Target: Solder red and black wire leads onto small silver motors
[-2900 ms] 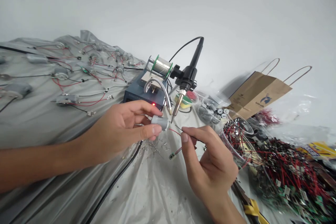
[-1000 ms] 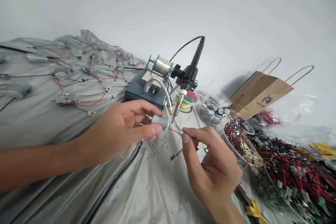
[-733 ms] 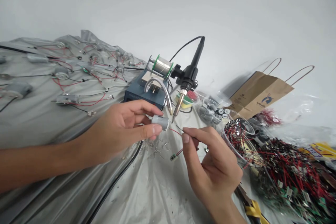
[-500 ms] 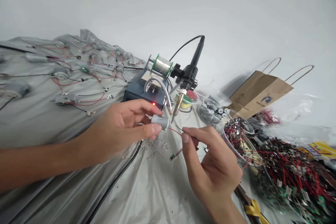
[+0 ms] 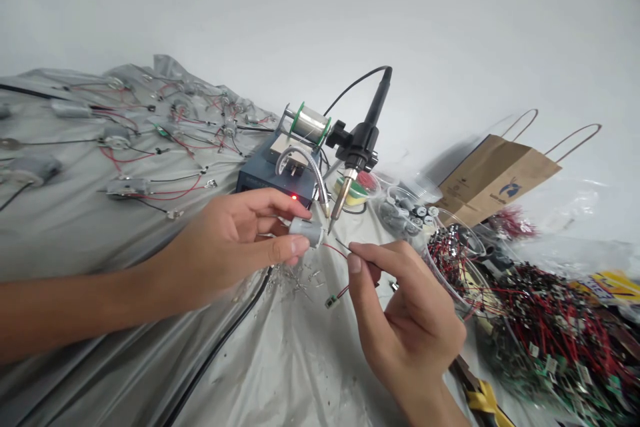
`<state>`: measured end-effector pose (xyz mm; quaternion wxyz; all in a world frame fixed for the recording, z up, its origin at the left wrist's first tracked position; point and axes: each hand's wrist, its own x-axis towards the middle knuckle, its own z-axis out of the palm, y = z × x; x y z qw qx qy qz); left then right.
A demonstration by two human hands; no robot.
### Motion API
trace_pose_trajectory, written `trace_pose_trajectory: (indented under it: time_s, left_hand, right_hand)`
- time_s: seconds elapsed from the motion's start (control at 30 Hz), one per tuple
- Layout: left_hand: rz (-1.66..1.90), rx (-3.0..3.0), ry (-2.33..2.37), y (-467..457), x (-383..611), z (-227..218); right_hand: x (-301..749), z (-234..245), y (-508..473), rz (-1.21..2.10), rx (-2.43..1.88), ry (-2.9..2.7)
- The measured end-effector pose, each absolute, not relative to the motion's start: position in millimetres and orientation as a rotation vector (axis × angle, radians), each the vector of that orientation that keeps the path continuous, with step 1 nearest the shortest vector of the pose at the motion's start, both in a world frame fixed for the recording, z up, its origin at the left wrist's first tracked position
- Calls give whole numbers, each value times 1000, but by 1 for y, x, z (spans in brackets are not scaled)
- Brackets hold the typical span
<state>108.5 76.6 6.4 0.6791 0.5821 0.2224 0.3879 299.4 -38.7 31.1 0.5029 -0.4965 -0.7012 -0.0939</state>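
My left hand (image 5: 230,247) grips a small silver DC motor (image 5: 306,231) between thumb and fingers. The tip of a black-handled soldering iron (image 5: 350,163), fixed in a clamp stand, almost touches the motor's end. My right hand (image 5: 405,323) pinches a thin wire (image 5: 336,250) with a red insulated length, its bare end close to the motor and the iron tip. A small green circuit board (image 5: 330,301) hangs on a short lead just below, near my right hand.
Behind stand a blue soldering station (image 5: 265,180) and a solder spool (image 5: 310,123). Wired motors (image 5: 125,187) lie on a grey plastic sheet (image 5: 100,267). To the right are plastic bowls (image 5: 405,210), a heap of wired boards (image 5: 550,327), yellow-handled pliers (image 5: 480,397) and a paper bag (image 5: 495,180).
Both hands have stayed almost still, with the wire end held near the motor. The whole view has shifted slightly.
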Motion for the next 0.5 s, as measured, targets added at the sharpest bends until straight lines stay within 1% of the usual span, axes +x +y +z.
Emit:
trace_pose_trajectory:
  time_s: [0.5]
  left_hand:
    - [824,1259,475,75,107,6]
  right_hand:
    - [299,31,-39,-236,-1205,-1696]
